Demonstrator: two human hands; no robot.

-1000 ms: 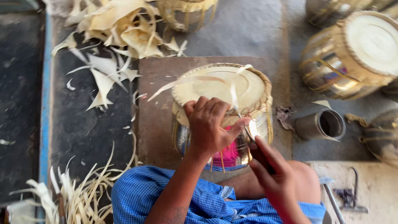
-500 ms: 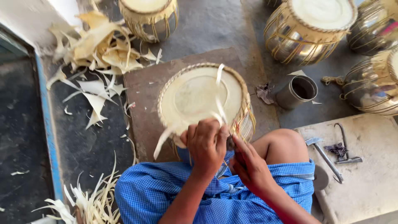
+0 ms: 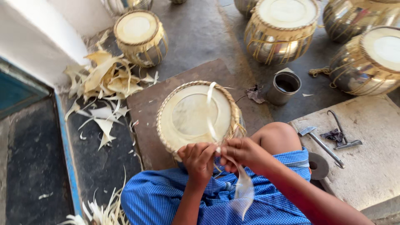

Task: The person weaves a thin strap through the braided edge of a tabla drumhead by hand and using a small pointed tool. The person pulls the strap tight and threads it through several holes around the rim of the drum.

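A metal drum (image 3: 196, 118) with a pale skin head and braided rim stands on a brown board (image 3: 146, 108) in front of my lap. My left hand (image 3: 200, 160) is closed at the drum's near rim. Touching it from the right, my right hand (image 3: 241, 152) pinches a pale hide strip (image 3: 243, 189). One end of the strip curls up over the drum head, and the other hangs down over my blue checked cloth (image 3: 216, 196).
Several more metal drums (image 3: 283, 29) stand at the back and right. A small metal cup (image 3: 284, 86) sits beside the board. Hide scraps (image 3: 104, 81) lie to the left. A hammer (image 3: 321, 143) and a hook tool (image 3: 343, 133) rest on a stone slab (image 3: 366, 166) at the right.
The view has shifted, so the drum sits higher and further left. Both hands have come down to the drum's near rim, and the strip now trails into my lap.
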